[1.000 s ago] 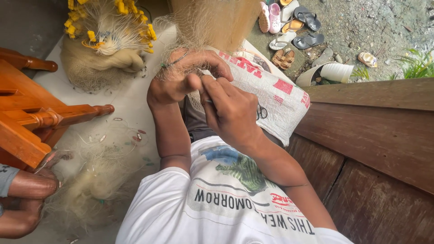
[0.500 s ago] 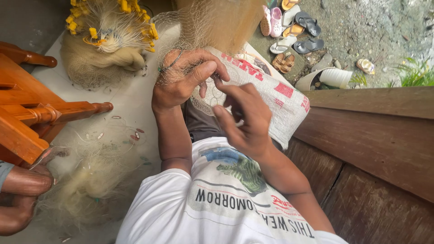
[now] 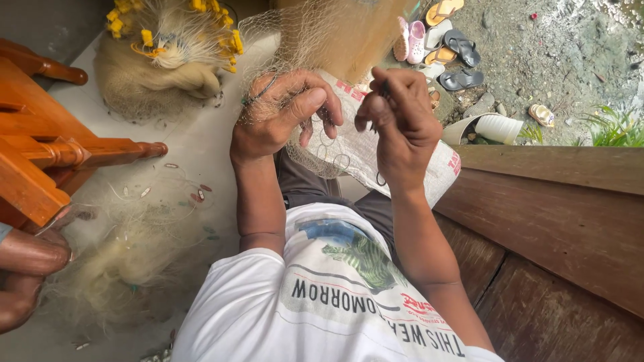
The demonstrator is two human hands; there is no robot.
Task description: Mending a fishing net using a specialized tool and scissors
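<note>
A fine, pale fishing net (image 3: 335,33) hangs in front of me and drapes down over my lap. My left hand (image 3: 282,114) bunches a fold of this net between thumb and fingers. A short way to the right, my right hand (image 3: 396,117) is closed, pinching a thin line and a small dark tool at its fingertips. Loose loops of line (image 3: 329,144) hang between the two hands. Under them a white woven sack (image 3: 436,167) with red print lies across my knees.
A heap of net with yellow floats (image 3: 168,47) lies at the back left, and more net (image 3: 127,255) is spread on the floor. An orange wooden chair (image 3: 40,154) stands left; another person's limbs (image 3: 27,268) show below it. Sandals (image 3: 443,40) lie far right, beyond dark wooden boards (image 3: 557,228).
My hands were together over the sack; the right hand has drawn away to the right and lifted, pulling line out. The left hand keeps its hold on the net.
</note>
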